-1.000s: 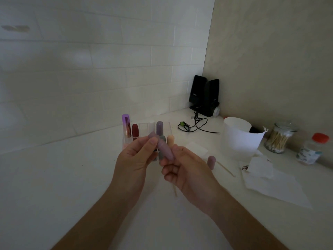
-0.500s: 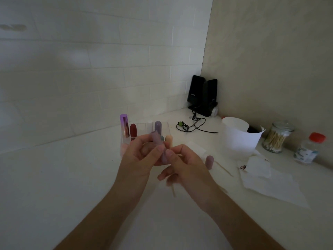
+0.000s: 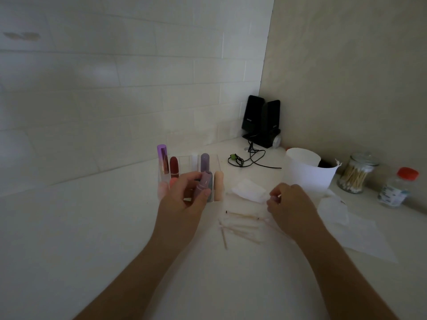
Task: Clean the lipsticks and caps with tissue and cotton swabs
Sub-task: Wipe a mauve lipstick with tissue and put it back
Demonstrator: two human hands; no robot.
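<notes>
**Fingers at the lipstick rack: left holding, right at the tissue**

1. Left hand [image 3: 182,200]: thumb and fingers [image 3: 193,176] are curled round a short mauve plastic lipstick tube [image 3: 204,184]. The tube is held roughly upright, just in front of a clear acrylic organiser [image 3: 219,163].
2. Right hand [image 3: 293,209]: fingers [image 3: 272,200] are curled narrow, with the tips at the near edge of a small folded white tissue [image 3: 250,190]. Whether they pinch it cannot be told.
3. Behind the left fingers, standing in the organiser: a tall purple-to-pink gradient lipstick [image 3: 163,161], a dark red lipstick [image 3: 173,167] and a capped grey-mauve lipstick [image 3: 204,161]. A peach lipstick [image 3: 218,183] stands just to their right.
4. Between the two sets of fingers and nearer the person: loose wooden-stick cotton swabs [image 3: 240,227] lie scattered on the white desk [image 3: 92,227].
5. Beyond the right fingers: a white paper cup [image 3: 305,174]. Further right are a glass jar of cotton swabs [image 3: 355,177] and a clear plastic bottle with an orange cap [image 3: 396,190].
6. Right of the right fingers: a flat white tissue sheet [image 3: 362,239].
7. Far beyond, in the corner: two black speakers [image 3: 261,121] with a black cable [image 3: 250,158].
</notes>
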